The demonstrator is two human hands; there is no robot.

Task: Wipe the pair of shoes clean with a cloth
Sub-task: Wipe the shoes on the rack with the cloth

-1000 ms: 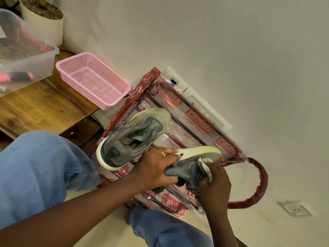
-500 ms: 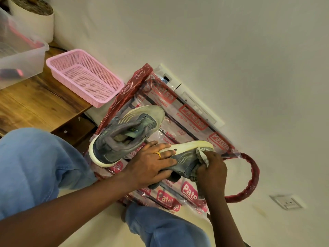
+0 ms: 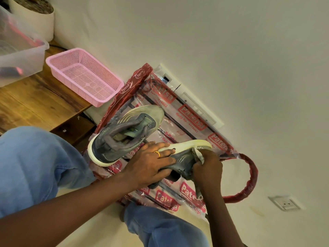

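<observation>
Two grey sneakers with pale soles lie on a clear plastic bag [image 3: 187, 120] with red print. One sneaker [image 3: 122, 138] rests upright, untouched, on the bag's left part. The second sneaker [image 3: 185, 157] lies on its side, its sole facing away from me. My left hand [image 3: 151, 163], with a gold ring, grips this shoe over its upper. My right hand [image 3: 207, 166] clutches a crumpled whitish cloth [image 3: 198, 154] and presses it against the shoe's side near the sole. Most of the cloth is hidden inside my fist.
A pink mesh basket [image 3: 83, 75] sits on a wooden table [image 3: 35, 104] at the left, beside a clear plastic bin [image 3: 19, 56] and a white pot [image 3: 35, 20]. The bag's red handle [image 3: 249, 179] loops right. A wall socket [image 3: 284, 203] lies at lower right. My jeans-clad knees flank the bag.
My right hand with the cloth has shifted slightly along the shoe's side near the sole. My left hand keeps its grip. The view has shifted a little.
</observation>
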